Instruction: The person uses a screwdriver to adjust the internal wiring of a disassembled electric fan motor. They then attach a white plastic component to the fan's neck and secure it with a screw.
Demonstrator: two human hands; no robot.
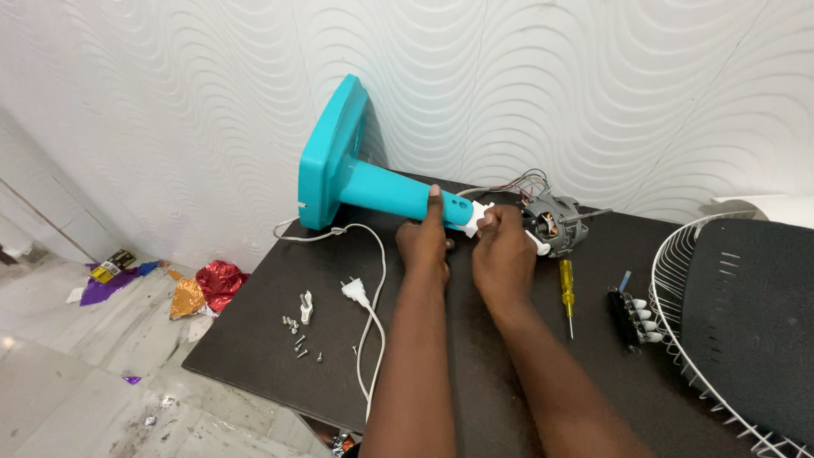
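A person's two bare hands work on a dismantled fan lying on its side on a dark table [475,373] against a white wave-patterned wall. The left hand [426,242] is wrapped around the upper end of the teal fan stand [386,193], thumb stretched up along the column, its grip closed on the stand. The right hand [502,254] is closed on the white neck joint [476,214] where the stand meets the bare motor [555,222], whose coloured wires loop up behind it. The stand's square base tips up toward the wall. A white power cord [373,297] with its plug trails across the table beside the left forearm, near a scatter of small screws [298,335]. A yellow-handled screwdriver [566,288] lies just right of the right wrist, with a black switch block [632,314] and a white wire fan guard [687,339] farther right.
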